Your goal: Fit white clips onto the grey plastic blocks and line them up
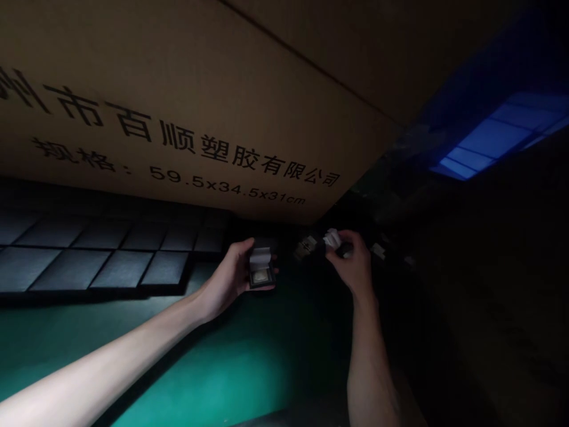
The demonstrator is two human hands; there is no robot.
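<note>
My left hand is closed around a small dark box. The box stands open, with a folded white paper in its upper part and a pale, squarish piece in its lower part. To the right, my right hand pinches a small bunch of crumpled white paper pieces between thumb and fingers. Just left of that bunch lies a dark item with pale patches, too dim to make out. The two hands are apart.
A large cardboard carton with black printed writing stands behind my hands. Rows of flat dark boxes are lined up at the left on the green table surface. A shiny blue surface shows at the upper right. The right side is very dark.
</note>
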